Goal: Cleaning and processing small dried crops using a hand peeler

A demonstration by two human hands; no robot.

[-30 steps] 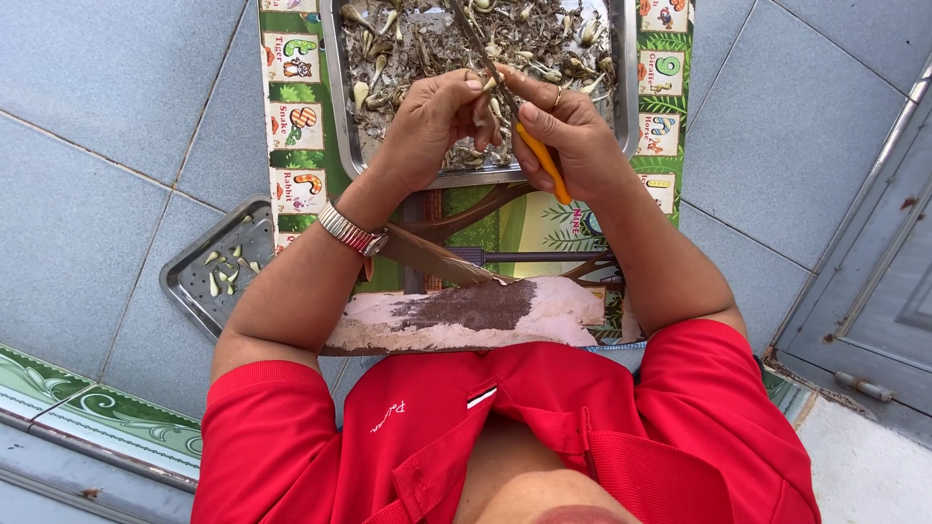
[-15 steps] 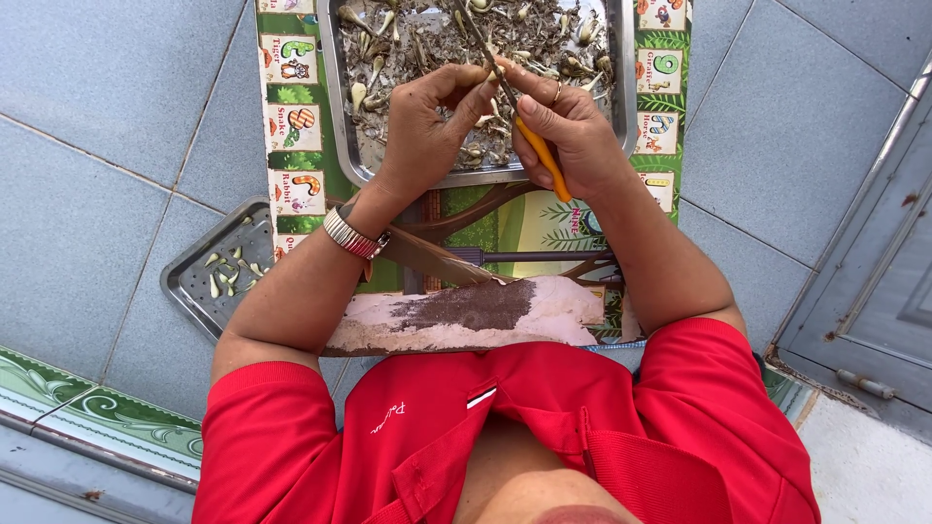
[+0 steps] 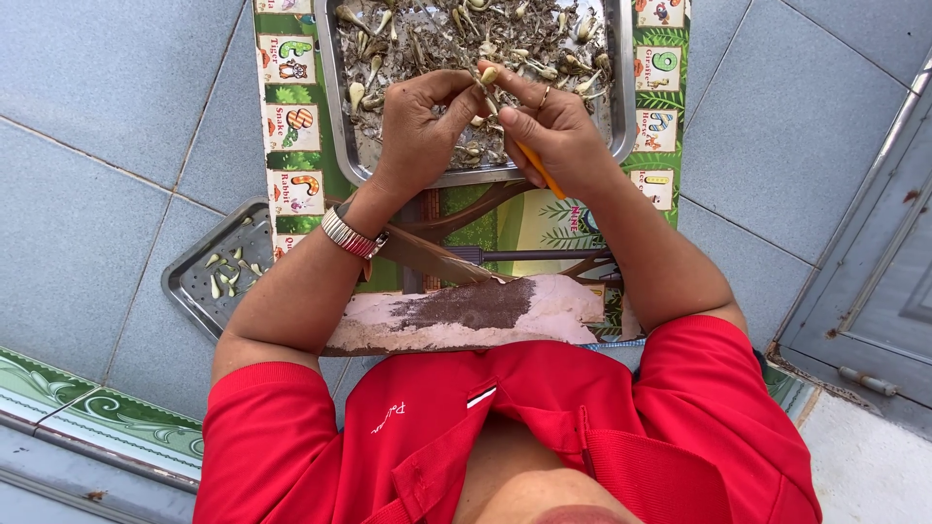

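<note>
A small pale bulb point(image 3: 488, 76) with a thin dry stalk is pinched between fingertips, up above the big metal tray point(image 3: 335, 97) of bulbs.

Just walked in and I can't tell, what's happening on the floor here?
A person in a red shirt sits over a metal tray of small bulbs and husks. The left hand pinches one small bulb while the right hand holds a yellow-handled tool. A second tray beside the left arm holds a few pale peeled pieces.

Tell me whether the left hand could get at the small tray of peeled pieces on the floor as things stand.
Probably yes. The small tray lies open beside the left forearm, nothing over it. But the left hand is busy pinching a small bulb with the right hand, so it would have to let go first.
</note>
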